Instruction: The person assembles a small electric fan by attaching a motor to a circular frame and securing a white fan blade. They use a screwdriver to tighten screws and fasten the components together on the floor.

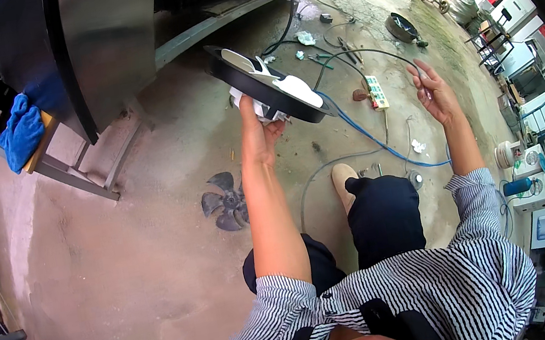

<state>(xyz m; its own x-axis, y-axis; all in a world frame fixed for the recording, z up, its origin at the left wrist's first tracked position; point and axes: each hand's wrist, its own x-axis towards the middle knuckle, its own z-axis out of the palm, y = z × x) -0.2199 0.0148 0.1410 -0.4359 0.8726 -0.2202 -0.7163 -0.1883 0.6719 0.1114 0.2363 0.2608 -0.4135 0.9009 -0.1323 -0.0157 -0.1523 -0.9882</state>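
Observation:
My left hand (260, 129) grips a fan unit (271, 94) from below, holding it tilted above the floor. The unit has a black ring-shaped housing, white blades facing up and a pale part on its underside; my fingers are partly hidden beneath it. A thin black cable (375, 50) arcs from beside the fan across to my right hand (439, 99), which is raised at the right with the cable's end pinched at the fingertips. On the floor beside my left forearm lies a loose dark grey fan blade (226, 203).
A metal cabinet (111, 45) stands on a frame, with a blue cloth (21, 133) on its corner. On the floor lie a power strip (376, 92), a blue cable (375, 140), pliers (349, 50) and a dark round pan (400, 27). Stacked boxes (530, 181) line the right side.

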